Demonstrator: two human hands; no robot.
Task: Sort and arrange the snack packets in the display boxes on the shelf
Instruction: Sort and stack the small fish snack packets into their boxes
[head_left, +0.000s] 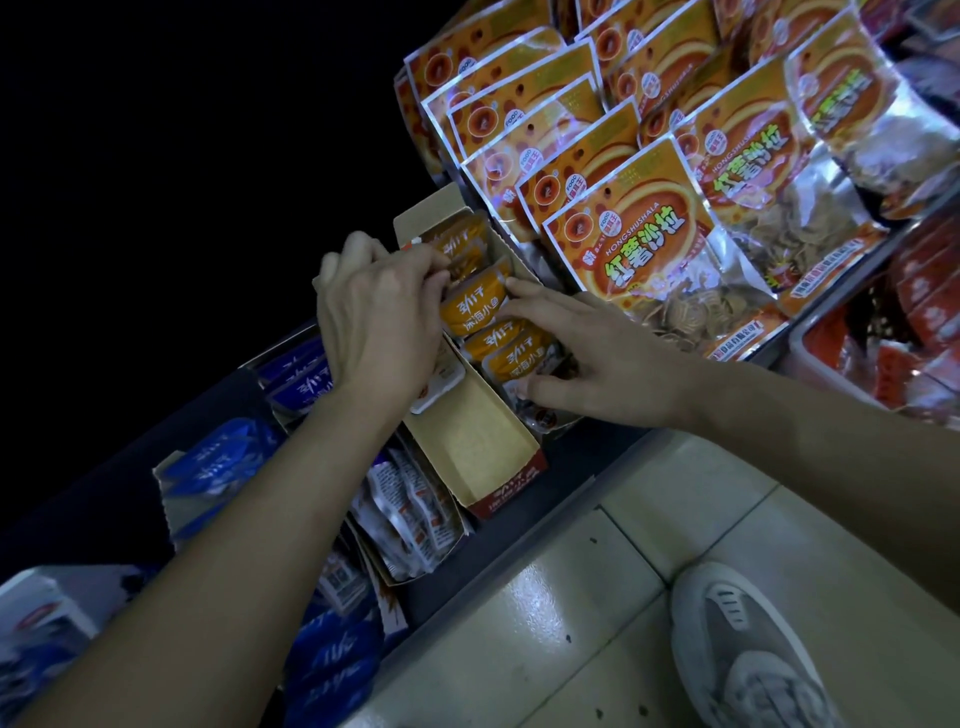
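Observation:
A long cardboard display box lies on the shelf, its near end bare. Small orange snack packets stand in a row in its far half. My left hand reaches over the box's left wall and pinches the top of an orange packet at the back of the row. My right hand lies over the right side of the row, its index finger along the packet's upper edge and its thumb against the nearest packets. Which packet each fingertip touches is partly hidden.
Blue packets fill boxes to the left, and silver-backed packets stand in a box beside the cardboard one. Large orange pouches hang close above on the right. Red packets sit far right. Tiled floor and my shoe are below.

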